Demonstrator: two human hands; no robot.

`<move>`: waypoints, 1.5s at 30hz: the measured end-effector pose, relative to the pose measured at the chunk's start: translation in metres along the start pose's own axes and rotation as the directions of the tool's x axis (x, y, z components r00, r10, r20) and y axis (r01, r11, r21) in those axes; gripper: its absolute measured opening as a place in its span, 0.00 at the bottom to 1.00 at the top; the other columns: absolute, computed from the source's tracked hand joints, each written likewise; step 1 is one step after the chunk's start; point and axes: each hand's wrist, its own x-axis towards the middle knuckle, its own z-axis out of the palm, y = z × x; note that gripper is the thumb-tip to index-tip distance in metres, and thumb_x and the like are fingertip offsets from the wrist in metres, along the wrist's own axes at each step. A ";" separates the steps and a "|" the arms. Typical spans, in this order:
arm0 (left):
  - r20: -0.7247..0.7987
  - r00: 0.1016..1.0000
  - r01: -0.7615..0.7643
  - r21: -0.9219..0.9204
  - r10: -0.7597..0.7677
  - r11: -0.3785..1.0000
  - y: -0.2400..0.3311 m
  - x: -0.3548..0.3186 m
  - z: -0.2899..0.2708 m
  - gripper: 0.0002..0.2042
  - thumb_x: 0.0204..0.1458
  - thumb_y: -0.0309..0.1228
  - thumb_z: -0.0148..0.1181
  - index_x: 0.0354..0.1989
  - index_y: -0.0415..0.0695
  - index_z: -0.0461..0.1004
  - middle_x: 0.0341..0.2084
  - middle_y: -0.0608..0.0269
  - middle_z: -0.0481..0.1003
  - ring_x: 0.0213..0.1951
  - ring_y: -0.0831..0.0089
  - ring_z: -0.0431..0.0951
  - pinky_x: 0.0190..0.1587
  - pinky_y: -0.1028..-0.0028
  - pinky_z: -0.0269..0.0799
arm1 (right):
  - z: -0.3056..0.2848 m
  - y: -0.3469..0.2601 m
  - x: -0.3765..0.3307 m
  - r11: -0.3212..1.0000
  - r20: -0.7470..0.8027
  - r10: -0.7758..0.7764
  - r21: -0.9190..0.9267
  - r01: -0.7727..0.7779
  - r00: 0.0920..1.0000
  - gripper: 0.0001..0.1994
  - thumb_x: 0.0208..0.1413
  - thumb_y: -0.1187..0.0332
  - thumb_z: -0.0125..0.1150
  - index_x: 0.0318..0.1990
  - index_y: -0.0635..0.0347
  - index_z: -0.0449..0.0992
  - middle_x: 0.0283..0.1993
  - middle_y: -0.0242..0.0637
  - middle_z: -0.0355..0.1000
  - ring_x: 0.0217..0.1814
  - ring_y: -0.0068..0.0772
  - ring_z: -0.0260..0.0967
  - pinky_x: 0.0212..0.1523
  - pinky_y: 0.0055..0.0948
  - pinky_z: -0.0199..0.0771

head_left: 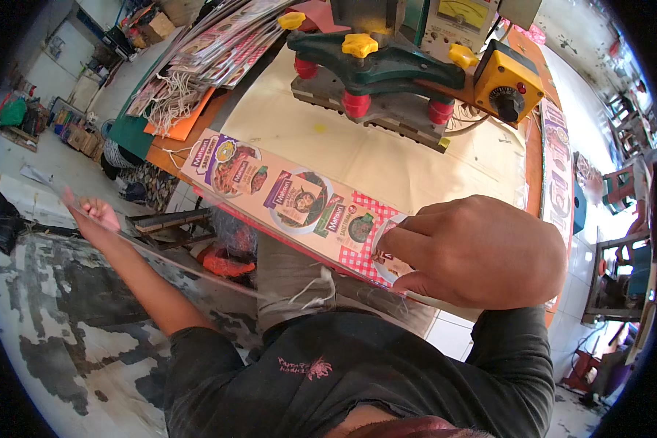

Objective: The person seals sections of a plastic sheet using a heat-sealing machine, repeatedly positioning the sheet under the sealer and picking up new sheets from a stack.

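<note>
My right hand (pixel 482 252) is closed on the right end of a long printed card strip (pixel 299 201) with food pictures and a red checked part. The strip lies slanted along the near edge of the table, and a white string shows at its far left end. Out to the left, my left hand (pixel 98 213) has its fingers bent around a long clear plastic strip (pixel 175 257). That plastic hangs slanted over the floor and passes in front of my left forearm. My right thumb presses near the strip's lower edge; the fingertips are partly hidden.
A green clamp-like press (pixel 387 62) with yellow knobs and red feet stands on the cream table cover (pixel 285 120). Beside it is a yellow control box (pixel 507 80) with a dial. Stacked printed strips (pixel 226 51) with white strings lie far left; another strip (pixel 558 168) lies right.
</note>
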 end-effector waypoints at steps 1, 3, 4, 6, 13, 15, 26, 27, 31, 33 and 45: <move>0.073 0.996 -0.047 0.043 0.044 0.998 0.000 -0.001 0.035 0.33 0.68 0.39 0.56 0.77 0.47 0.51 0.28 0.72 0.64 0.24 0.85 0.63 0.23 0.84 0.61 | 0.002 0.001 0.001 1.000 -0.009 -0.011 0.004 0.011 1.000 0.19 0.54 0.57 0.69 0.48 0.55 0.75 0.38 0.42 0.79 0.40 0.50 0.79 0.38 0.46 0.78; 0.174 0.984 -0.060 0.152 0.033 0.987 0.009 -0.025 0.125 0.34 0.67 0.36 0.58 0.78 0.44 0.50 0.32 0.70 0.68 0.27 0.85 0.67 0.27 0.84 0.65 | 0.002 0.002 0.000 1.000 -0.016 0.002 0.008 -0.002 1.000 0.18 0.54 0.57 0.69 0.48 0.55 0.75 0.37 0.42 0.79 0.40 0.50 0.79 0.38 0.45 0.78; 0.196 0.978 -0.113 0.224 0.068 0.968 0.017 -0.040 0.158 0.34 0.66 0.35 0.58 0.77 0.42 0.52 0.39 0.66 0.71 0.36 0.81 0.72 0.36 0.81 0.70 | 0.001 0.002 0.001 1.000 -0.016 -0.011 0.005 0.011 1.000 0.18 0.54 0.57 0.69 0.48 0.55 0.76 0.37 0.42 0.79 0.40 0.50 0.79 0.38 0.45 0.78; 0.280 0.953 -0.203 0.294 0.119 0.934 -0.002 -0.062 0.211 0.33 0.65 0.33 0.60 0.75 0.39 0.55 0.54 0.59 0.74 0.52 0.75 0.75 0.53 0.73 0.72 | 0.000 0.001 0.004 1.000 -0.034 0.023 -0.017 -0.023 0.999 0.18 0.54 0.56 0.69 0.48 0.55 0.76 0.36 0.42 0.79 0.39 0.49 0.79 0.38 0.45 0.78; 0.680 0.733 -0.288 0.262 0.036 0.921 -0.026 -0.131 0.298 0.28 0.61 0.25 0.64 0.69 0.34 0.66 0.66 0.53 0.71 0.60 0.74 0.73 0.59 0.75 0.69 | -0.009 0.025 0.008 0.996 -0.397 -0.064 0.027 0.081 0.916 0.23 0.54 0.57 0.71 0.54 0.60 0.77 0.35 0.43 0.80 0.36 0.46 0.81 0.36 0.39 0.79; 0.726 0.687 -0.221 0.264 -0.042 0.939 -0.034 -0.145 0.312 0.27 0.60 0.24 0.65 0.69 0.34 0.67 0.65 0.54 0.72 0.49 0.81 0.79 0.47 0.83 0.73 | -0.014 0.032 0.016 0.989 -0.482 -0.054 0.096 0.113 0.874 0.25 0.56 0.59 0.72 0.56 0.63 0.75 0.35 0.43 0.80 0.35 0.40 0.81 0.34 0.33 0.79; 0.711 0.661 0.026 0.297 -0.239 0.955 -0.049 -0.180 0.341 0.26 0.63 0.27 0.64 0.70 0.39 0.67 0.52 0.64 0.81 0.26 0.94 0.66 0.27 0.87 0.60 | -0.012 0.044 0.027 0.964 -0.553 0.107 0.263 0.051 0.826 0.14 0.60 0.71 0.68 0.52 0.63 0.77 0.31 0.38 0.78 0.28 0.31 0.76 0.29 0.27 0.73; 0.713 0.649 0.026 0.327 -0.265 0.945 -0.051 -0.181 0.342 0.26 0.63 0.27 0.64 0.70 0.40 0.68 0.51 0.64 0.82 0.26 0.93 0.65 0.27 0.86 0.61 | -0.015 0.042 0.025 0.972 -0.541 0.120 0.234 0.012 0.833 0.14 0.60 0.71 0.67 0.51 0.63 0.77 0.31 0.38 0.78 0.28 0.31 0.77 0.29 0.28 0.73; 0.743 0.567 -0.087 0.483 -0.356 0.871 -0.080 -0.195 0.335 0.24 0.63 0.27 0.62 0.69 0.47 0.71 0.45 0.65 0.84 0.24 0.90 0.62 0.27 0.83 0.61 | -0.008 0.049 0.016 0.994 -0.543 0.109 0.083 -0.076 0.833 0.12 0.59 0.70 0.68 0.49 0.62 0.78 0.30 0.40 0.79 0.30 0.36 0.80 0.30 0.32 0.75; 0.733 0.542 -0.146 0.564 -0.411 0.813 -0.099 -0.204 0.325 0.23 0.63 0.27 0.61 0.68 0.52 0.72 0.35 0.65 0.82 0.23 0.87 0.59 0.26 0.81 0.61 | -0.007 0.052 0.013 0.990 -0.455 0.122 -0.006 -0.140 0.882 0.12 0.59 0.69 0.67 0.48 0.61 0.78 0.32 0.42 0.80 0.32 0.40 0.81 0.31 0.36 0.76; 0.605 0.470 -0.098 0.759 -0.643 0.643 -0.202 -0.205 0.316 0.17 0.66 0.36 0.60 0.60 0.45 0.77 0.18 0.63 0.71 0.21 0.79 0.69 0.27 0.71 0.69 | 0.057 0.034 0.080 0.967 -0.004 0.055 -0.248 -0.054 0.998 0.09 0.52 0.72 0.62 0.40 0.66 0.76 0.34 0.47 0.79 0.39 0.45 0.80 0.34 0.39 0.80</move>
